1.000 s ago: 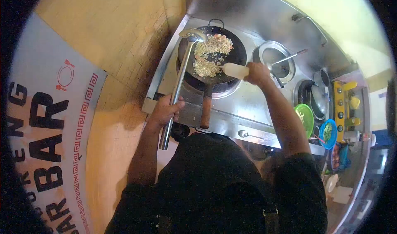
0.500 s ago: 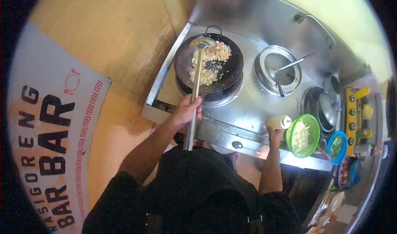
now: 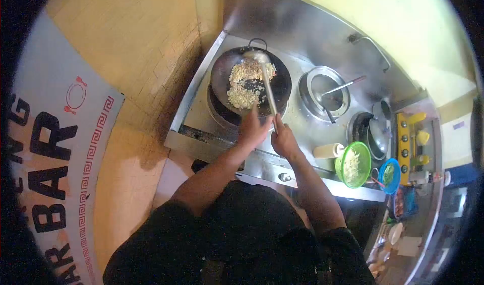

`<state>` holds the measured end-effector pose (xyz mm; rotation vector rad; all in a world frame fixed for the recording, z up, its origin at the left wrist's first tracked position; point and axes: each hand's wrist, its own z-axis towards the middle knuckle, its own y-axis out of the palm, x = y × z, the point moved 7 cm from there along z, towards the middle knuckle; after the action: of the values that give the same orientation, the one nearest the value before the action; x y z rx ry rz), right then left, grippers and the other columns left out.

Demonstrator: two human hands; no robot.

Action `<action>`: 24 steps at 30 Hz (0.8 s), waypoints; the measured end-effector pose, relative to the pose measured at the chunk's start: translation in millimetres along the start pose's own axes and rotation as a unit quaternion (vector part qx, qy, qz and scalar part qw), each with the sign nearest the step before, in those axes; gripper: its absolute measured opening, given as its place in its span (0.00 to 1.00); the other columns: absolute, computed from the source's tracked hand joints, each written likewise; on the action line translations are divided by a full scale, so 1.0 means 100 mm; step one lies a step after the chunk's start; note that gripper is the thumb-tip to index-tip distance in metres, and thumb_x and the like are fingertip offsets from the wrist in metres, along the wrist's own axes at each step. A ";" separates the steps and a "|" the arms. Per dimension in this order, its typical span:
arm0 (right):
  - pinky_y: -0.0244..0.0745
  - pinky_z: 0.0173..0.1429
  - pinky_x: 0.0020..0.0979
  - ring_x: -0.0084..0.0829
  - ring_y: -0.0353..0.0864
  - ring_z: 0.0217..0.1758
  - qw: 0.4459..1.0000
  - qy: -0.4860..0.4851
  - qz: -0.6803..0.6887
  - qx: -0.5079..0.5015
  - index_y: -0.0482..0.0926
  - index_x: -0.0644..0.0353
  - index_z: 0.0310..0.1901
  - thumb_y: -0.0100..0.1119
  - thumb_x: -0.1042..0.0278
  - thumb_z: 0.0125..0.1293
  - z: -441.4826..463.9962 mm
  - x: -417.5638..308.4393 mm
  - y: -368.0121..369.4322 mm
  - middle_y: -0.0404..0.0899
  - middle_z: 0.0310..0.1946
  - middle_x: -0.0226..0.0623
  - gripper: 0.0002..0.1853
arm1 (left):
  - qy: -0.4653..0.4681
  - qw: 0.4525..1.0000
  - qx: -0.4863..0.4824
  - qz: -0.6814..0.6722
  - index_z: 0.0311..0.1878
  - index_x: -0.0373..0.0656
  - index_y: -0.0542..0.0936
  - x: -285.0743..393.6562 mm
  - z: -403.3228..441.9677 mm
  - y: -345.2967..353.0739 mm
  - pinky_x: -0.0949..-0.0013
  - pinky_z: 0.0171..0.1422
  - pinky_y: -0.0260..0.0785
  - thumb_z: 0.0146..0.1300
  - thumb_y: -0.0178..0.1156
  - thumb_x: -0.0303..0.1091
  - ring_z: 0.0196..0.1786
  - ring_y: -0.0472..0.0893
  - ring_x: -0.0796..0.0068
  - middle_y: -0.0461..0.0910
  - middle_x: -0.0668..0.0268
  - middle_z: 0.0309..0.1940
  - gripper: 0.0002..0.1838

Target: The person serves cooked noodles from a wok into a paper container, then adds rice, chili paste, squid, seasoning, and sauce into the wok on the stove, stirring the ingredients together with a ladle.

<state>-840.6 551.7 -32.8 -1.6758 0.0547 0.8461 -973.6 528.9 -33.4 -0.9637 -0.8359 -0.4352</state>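
My right hand [image 3: 285, 140] is closed around the lower end of the metal ladle's handle [image 3: 269, 94]. The ladle's bowl rests over the food [image 3: 244, 96] at the back of the dark wok [image 3: 221, 78]. Just left of the ladle handle is my left hand [image 3: 253, 130], its index finger and thumb spread, at the wok's near edge. The wok's own handle is hidden around there. A pale squeeze bottle [image 3: 327, 151] lies on its side on the stove's front, beside a green bowl [image 3: 364, 165] of shredded pale food.
A round metal pot [image 3: 305, 89] with ladles in it stands right of the wok. Farther right are a dark pan [image 3: 378, 139], a blue bowl [image 3: 394, 180] of greens and a yellow rack [image 3: 403, 139]. A lettered banner [image 3: 55, 159] hangs at the left.
The bottle has left my right hand and lies by the green bowl. My right hand has moved left and taken the ladle; my left hand has let go of it. The ladle has swung right.
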 end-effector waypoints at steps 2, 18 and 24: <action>0.73 0.48 0.51 0.61 0.76 0.40 0.994 0.024 -0.052 -0.093 0.46 0.64 0.70 0.47 0.74 0.59 -0.21 -0.12 -0.07 0.74 0.38 0.66 0.36 | -0.046 0.998 -0.005 0.038 0.65 0.31 0.59 -0.30 -0.28 -0.38 0.53 0.58 0.68 0.58 0.63 0.46 0.58 0.74 0.53 0.69 0.47 0.58 0.39; 0.72 0.50 0.30 0.32 0.79 0.44 0.933 0.255 0.121 -0.224 0.62 0.63 0.66 0.54 0.70 0.65 -1.52 -0.81 -1.72 0.80 0.45 0.49 0.28 | -0.468 0.609 -0.287 -0.572 0.26 0.37 0.74 -0.11 -1.02 -0.10 0.62 0.27 0.70 0.60 0.57 0.31 0.20 0.75 0.65 0.74 0.59 0.19 0.09; 0.75 0.42 0.48 0.53 0.80 0.34 0.947 0.094 -0.228 -0.205 0.49 0.63 0.70 0.50 0.71 0.62 -1.20 -0.03 -0.66 0.77 0.36 0.58 0.36 | -0.467 0.602 -0.279 -0.584 0.29 0.39 0.72 -0.23 -1.08 -0.11 0.63 0.27 0.71 0.61 0.57 0.31 0.21 0.74 0.68 0.72 0.62 0.19 0.08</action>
<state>-752.7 465.9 28.8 -2.0452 -0.3914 0.3557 -949.5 430.7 -78.5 -1.0816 -2.4473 -1.4570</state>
